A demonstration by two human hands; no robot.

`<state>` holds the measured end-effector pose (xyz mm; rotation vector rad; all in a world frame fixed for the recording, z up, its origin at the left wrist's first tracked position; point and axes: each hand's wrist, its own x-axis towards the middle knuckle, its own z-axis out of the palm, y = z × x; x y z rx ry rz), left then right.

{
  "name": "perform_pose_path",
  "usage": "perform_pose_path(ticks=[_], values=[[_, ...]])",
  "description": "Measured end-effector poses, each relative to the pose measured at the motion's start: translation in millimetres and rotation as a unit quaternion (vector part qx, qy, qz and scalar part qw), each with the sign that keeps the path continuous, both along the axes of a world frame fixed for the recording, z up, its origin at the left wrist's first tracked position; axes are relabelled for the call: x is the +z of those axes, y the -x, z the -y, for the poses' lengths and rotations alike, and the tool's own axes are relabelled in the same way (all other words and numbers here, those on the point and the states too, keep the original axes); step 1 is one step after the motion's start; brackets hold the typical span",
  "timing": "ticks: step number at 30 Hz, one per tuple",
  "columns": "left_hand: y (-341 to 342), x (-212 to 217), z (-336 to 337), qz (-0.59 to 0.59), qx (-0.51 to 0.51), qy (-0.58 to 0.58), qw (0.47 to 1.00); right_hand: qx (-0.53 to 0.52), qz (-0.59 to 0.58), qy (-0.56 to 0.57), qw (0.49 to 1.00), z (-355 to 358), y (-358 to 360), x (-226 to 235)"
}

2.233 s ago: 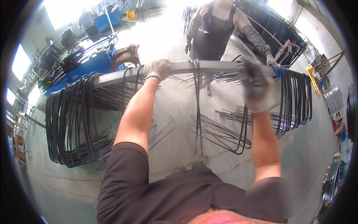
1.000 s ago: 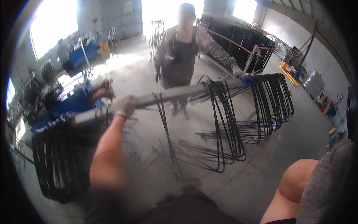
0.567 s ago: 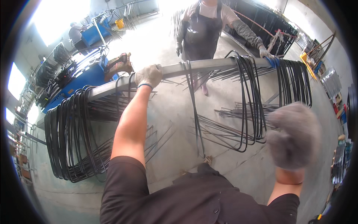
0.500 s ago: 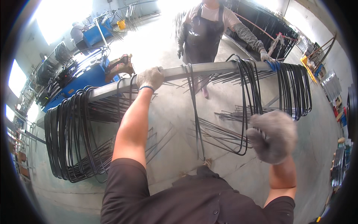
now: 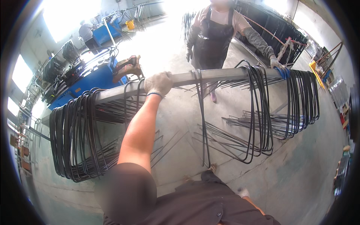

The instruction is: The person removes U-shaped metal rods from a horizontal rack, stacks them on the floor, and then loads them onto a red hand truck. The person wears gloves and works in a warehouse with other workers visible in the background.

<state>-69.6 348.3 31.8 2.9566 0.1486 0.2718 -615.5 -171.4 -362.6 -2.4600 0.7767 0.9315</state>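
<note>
My left hand [image 5: 158,83], in a pale knit glove, is wrapped over the top of a grey square metal beam [image 5: 217,74]. Bent dark metal rods [image 5: 75,138] hang from the beam in a thick bunch at its left end. A few hang beside my left hand, and a crossed pair [image 5: 203,120] hangs near the middle. More rods [image 5: 258,112] hang right of centre, and another bunch [image 5: 300,101] at the right end. Low by my body, away from the beam, is my gloved right hand [image 5: 243,192]; its fingers are mostly hidden.
Across the beam a co-worker in a dark apron [image 5: 215,37] rests a gloved hand [image 5: 279,67] with blue fingers on it. Blue machines [image 5: 88,77] stand at the left, and another person [image 5: 87,33] works behind. A yellow frame [image 5: 317,73] stands at far right.
My right hand has dropped from beside the right-hand rods to low by my body. My left hand stays on the beam. The view has shifted slightly, so the scene sits further right.
</note>
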Motion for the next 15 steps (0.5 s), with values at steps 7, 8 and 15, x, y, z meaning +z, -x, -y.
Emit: perform_pose_path(ticks=[7,8,15], values=[[-4,-8,-7,0.007,0.002,0.011,1.000,-0.126,-0.049,-0.029,0.990,35,63,-121],[-7,-14,-7,-0.005,0.001,0.023,1.000,-0.137,-0.033,-0.032,0.990,36,64,-125],[1,3,-1,-0.015,0.003,0.007,1.000,-0.109,-0.024,-0.084,0.990,-28,-25,-5]])
